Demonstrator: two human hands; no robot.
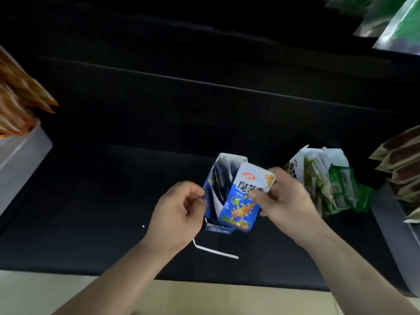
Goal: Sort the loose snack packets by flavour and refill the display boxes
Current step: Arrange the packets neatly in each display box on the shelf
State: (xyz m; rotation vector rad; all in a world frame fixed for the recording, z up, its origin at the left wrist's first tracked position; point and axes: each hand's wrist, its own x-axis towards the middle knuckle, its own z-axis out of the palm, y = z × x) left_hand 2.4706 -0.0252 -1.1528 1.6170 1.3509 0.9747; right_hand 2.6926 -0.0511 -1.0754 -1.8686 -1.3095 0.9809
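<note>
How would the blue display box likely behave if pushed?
Probably tippy: the blue display box stands tall and narrow, and the left hand pinches its wall. Likely light and flexible: thin card walls look bent. The blue packet in the right hand could nudge it.

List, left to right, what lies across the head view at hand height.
Orange packets → left hand → blue display box → right hand gripping a blue packet → box of green packets → brown packets.

blue-and-white packet (244, 196), blue box (218, 192), green packets (341, 189), black cloth (113, 189).
</note>
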